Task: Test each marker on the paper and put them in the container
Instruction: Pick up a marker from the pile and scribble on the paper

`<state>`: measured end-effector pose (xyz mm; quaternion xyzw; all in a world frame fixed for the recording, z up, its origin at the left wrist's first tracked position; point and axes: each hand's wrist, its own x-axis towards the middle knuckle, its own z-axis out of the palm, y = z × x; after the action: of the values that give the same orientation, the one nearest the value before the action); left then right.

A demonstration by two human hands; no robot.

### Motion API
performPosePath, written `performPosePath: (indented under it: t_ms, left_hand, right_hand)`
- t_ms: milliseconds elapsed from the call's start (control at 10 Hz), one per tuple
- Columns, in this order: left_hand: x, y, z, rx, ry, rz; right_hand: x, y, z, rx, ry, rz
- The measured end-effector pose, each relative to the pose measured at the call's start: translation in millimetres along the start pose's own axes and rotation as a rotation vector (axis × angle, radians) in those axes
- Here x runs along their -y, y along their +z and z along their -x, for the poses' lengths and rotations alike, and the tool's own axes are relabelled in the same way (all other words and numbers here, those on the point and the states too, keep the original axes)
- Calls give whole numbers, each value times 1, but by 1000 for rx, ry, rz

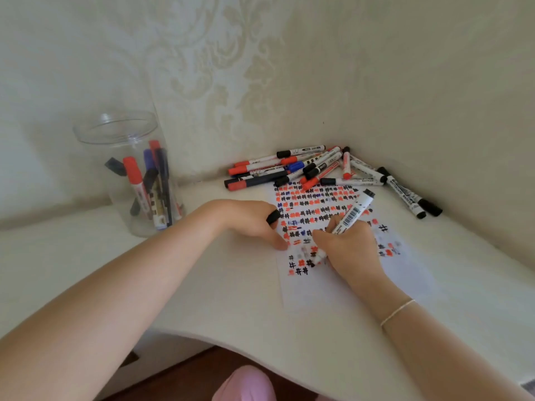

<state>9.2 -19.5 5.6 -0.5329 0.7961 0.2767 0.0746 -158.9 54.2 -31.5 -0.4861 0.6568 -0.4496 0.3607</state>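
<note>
One marker (346, 224) is under test: my right hand (350, 247) has its grip wrapped round the barrel, tip down on the paper (333, 285) among the hash marks, while my left hand (254, 221) pins the sheet's edge at 9 o'clock and holds a black cap (273, 217). To do it well I'd judge: keep the sheet pinned, make short strokes on blank paper toward 6 o'clock, recap firmly. Container (136, 175) stands at 10 o'clock on the bench (231, 299); untested pile (318, 169) at 12.

Home room corner, damask wallpaper (220, 68), white curved desk (231, 299)
</note>
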Motion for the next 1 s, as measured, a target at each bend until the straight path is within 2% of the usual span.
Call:
performPosePath:
  t_ms: [500, 1000]
  left_hand:
    - [3, -4, -4, 33, 28, 33]
    - [1, -8, -6, 57, 5, 6]
  right_hand:
    - [-3, 1, 3, -10, -108, 58]
    - [-2, 2, 0, 15, -93, 31]
